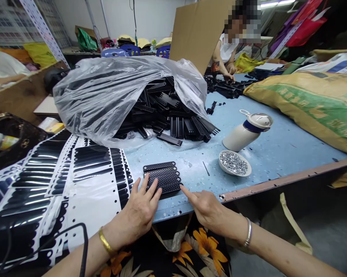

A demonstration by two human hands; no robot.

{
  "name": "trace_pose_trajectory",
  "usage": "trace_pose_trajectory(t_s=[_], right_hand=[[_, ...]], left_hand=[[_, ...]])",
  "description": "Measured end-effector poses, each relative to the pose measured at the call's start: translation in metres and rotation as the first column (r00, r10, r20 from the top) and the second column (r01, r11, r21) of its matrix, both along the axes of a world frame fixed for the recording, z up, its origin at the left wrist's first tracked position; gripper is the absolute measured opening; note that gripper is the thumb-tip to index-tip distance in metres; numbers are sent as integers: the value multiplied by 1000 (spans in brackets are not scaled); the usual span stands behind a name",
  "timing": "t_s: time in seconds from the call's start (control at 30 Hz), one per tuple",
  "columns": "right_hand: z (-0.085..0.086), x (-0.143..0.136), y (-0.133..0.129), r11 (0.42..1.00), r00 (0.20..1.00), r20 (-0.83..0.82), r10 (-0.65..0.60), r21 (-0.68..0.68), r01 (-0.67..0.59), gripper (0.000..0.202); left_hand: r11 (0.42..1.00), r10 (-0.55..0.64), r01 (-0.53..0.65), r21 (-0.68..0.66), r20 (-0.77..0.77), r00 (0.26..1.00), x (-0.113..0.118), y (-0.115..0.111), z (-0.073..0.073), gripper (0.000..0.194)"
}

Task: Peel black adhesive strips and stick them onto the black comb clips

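Note:
Several black strips with a mesh pattern (161, 166) lie side by side as a small block near the table's front edge. Small silvery dots show at their ends. My left hand (141, 207) rests over their left part, fingers spread and fingertips on the strips. At the block's right end is my right hand (206, 207), its index finger stretched to the corner and the other fingers curled under. Whatever may be inside those curled fingers is hidden. To the right, a white bowl (249, 169) holds many small shiny metal pieces (233, 162).
Behind the strips, a clear plastic bag (98, 92) spills black comb-like plastic parts (173, 127). A white bottle (238, 137) stands beyond the bowl. Black-and-white sticker sheets (89, 192) cover the left side. A yellow sack (312, 96) lies right; a co-worker (227, 57) sits across the table.

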State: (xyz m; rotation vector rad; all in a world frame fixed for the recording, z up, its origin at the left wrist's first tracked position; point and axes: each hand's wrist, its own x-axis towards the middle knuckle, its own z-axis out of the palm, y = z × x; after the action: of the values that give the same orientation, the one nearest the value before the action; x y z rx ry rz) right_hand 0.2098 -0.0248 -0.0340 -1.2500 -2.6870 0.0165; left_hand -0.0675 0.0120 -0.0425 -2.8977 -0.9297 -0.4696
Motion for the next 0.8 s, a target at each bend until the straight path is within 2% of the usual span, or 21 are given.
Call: trace_pose_trajectory(t_s=[0.1,0.33,0.5,0.6,0.7,0.8], right_hand=[[-5,-2,1,999,1000,-18,13,43,-12,79],[-14,1,4,999,997,-72,23,30,-21,83],[-19,3,4,1000,997,-73,22,18,-21,84],[-22,4,4,999,996,-84,26,21,-24,82],[-20,4,4,1000,987,-161,-4,-11,2,70],[-15,3,7,991,935,-337,-110,-108,77,52]], left_hand=[[1000,10,-10,0,-31,999,-10,-2,2,55],[998,70,-70,-8,-5,998,-33,-6,-1,52],[998,66,-66,7,-3,998,-35,-7,-3,48],[997,74,-74,-39,12,997,-34,-6,-1,47],[992,95,-85,-93,104,990,-35,-3,1,43],[987,154,-134,-84,298,942,-36,-2,-2,43]])
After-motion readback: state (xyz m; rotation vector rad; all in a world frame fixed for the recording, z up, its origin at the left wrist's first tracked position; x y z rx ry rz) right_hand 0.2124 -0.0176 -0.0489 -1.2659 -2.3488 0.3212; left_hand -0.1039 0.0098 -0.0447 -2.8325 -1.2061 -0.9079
